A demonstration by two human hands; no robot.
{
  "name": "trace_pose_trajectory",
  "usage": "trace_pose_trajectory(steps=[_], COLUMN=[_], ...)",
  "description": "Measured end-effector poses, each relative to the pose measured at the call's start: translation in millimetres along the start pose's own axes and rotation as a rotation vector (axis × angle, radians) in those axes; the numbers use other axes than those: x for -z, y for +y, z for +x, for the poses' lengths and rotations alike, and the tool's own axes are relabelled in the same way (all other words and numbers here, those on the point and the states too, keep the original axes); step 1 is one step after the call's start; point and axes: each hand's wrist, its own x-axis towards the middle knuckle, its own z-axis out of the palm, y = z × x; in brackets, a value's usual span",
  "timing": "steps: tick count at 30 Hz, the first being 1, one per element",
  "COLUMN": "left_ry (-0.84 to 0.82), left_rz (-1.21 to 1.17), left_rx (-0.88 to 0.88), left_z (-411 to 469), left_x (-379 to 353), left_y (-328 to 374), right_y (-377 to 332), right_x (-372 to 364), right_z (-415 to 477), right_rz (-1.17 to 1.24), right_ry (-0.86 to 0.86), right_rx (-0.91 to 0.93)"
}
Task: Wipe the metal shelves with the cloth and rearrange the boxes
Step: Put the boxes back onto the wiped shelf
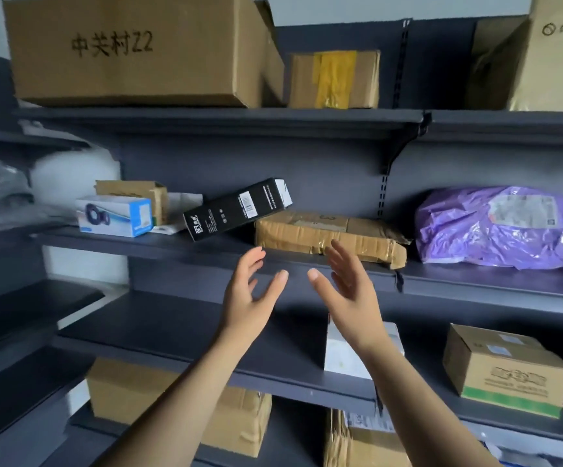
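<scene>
Hovering before the middle shelf [138, 246], the left hand [249, 298] and right hand [351, 291] face each other, fingers [256, 261] spread, holding nothing. Beyond them a black box [236, 208] lies tilted, one end propped on a taped parcel [327, 235], near a blue box [115, 215].

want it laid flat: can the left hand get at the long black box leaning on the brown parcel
Probably yes: the empty left hand hovers just below the long black cardboard box, nothing between them.
</scene>
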Motion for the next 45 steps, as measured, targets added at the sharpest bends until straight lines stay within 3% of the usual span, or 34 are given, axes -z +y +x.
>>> trace_pose_trajectory(steps=[10,15,20,28,35,45], left_ry=[0.166,0.21,0.098,-0.011,0.038,0.162], left_rz=[0.005,0.048,0.094,0.097,0.076,-0.002], left_rx=[-0.121,0.001,0.114,0.179,0.18,0.022], left_z=[133,179,214,247,251,228], left_x=[98,139,149,136,135,141], left_y=[-27,-65,-91,-112,-122,-104], right_y=[4,23,36,48,60,53], right_x=[-87,-109,-129,-144,-149,-148], right_z=[121,172,198,213,212,180], right_rz=[-0.122,-0.324,-0.419,-0.522,-0.564,-0.501], right_ry=[0.106,0.212,0.241,0.256,0.291,0.382], right_rx=[0.089,0.047,0.011,-0.021,-0.024,0.039])
